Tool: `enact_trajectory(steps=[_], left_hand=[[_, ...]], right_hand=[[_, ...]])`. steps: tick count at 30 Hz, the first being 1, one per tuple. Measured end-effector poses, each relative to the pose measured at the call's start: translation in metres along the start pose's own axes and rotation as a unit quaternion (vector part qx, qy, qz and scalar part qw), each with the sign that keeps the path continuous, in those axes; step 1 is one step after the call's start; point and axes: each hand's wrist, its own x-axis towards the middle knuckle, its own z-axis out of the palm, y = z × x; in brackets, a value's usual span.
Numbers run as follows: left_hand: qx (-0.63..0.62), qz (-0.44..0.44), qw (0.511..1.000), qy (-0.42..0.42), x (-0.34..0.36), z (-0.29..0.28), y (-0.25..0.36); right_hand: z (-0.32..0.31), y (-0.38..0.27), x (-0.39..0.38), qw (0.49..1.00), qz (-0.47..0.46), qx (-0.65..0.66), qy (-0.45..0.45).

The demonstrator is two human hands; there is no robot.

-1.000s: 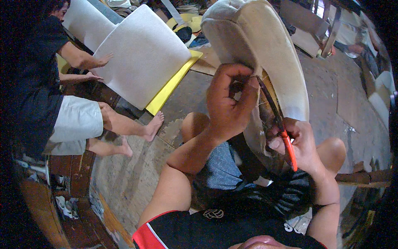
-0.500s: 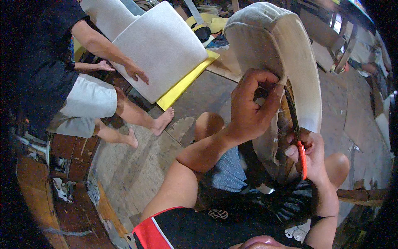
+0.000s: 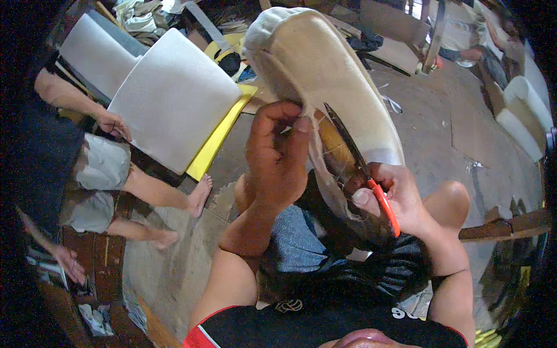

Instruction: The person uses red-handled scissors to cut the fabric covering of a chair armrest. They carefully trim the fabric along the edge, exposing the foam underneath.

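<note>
A long, curved, beige upholstered piece (image 3: 342, 75) rises from between my legs, rounded at its far end. Along its near side the fabric stands open, with frayed threads and a brown inner surface (image 3: 336, 148) showing. My left hand (image 3: 275, 156) pinches the fabric edge at the left of this opening. In my right hand (image 3: 394, 191) are scissors with an orange-red handle (image 3: 384, 207) and dark blades (image 3: 348, 136). The blades lie over the opening, pointing up and left, their tip close to the fabric but apart from my left fingers.
At the left, another person in a dark top and light shorts (image 3: 104, 165) stands beside pale grey padded panels (image 3: 174, 98) and a yellow sheet (image 3: 223, 136). Scrap fabric (image 3: 142, 17) lies at the back. A pale cushioned piece (image 3: 522, 116) sits far right.
The view has turned right, shifting things leftward. The scissors' blades have come away from the fabric edge by my left fingers, and their tip now shows. The other person's arm has drawn back.
</note>
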Motion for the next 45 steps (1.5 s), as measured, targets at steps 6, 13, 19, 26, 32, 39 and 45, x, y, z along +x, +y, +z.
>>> enact_trajectory(steps=[6,13,19,26,32,39,45], left_hand=[[-0.101,-0.043,0.994,-0.018,0.000,0.004,-0.008],[-0.096,-0.027,0.995,-0.026,0.001,0.004,-0.009],[-0.117,-0.029,0.992,-0.020,0.000,0.007,-0.008],[-0.105,-0.020,0.994,-0.019,-0.001,0.007,-0.006],[-0.110,-0.031,0.993,-0.011,-0.003,0.012,-0.001],[-0.074,-0.009,0.997,-0.023,-0.002,0.010,-0.005],[-0.033,0.033,0.999,-0.011,0.002,0.010,-0.005]], right_hand=[[-0.004,-0.001,-0.004,0.998,0.024,0.057,-0.017],[0.009,0.007,0.001,0.996,-0.042,0.064,0.034],[0.008,0.001,0.003,0.998,-0.029,0.058,0.023],[0.002,-0.006,0.002,0.998,-0.019,0.055,-0.023],[0.005,-0.009,0.004,0.998,-0.038,0.025,0.035],[0.000,-0.013,0.001,1.000,0.014,0.001,0.014],[0.005,0.011,0.002,0.998,-0.027,0.061,0.012]])
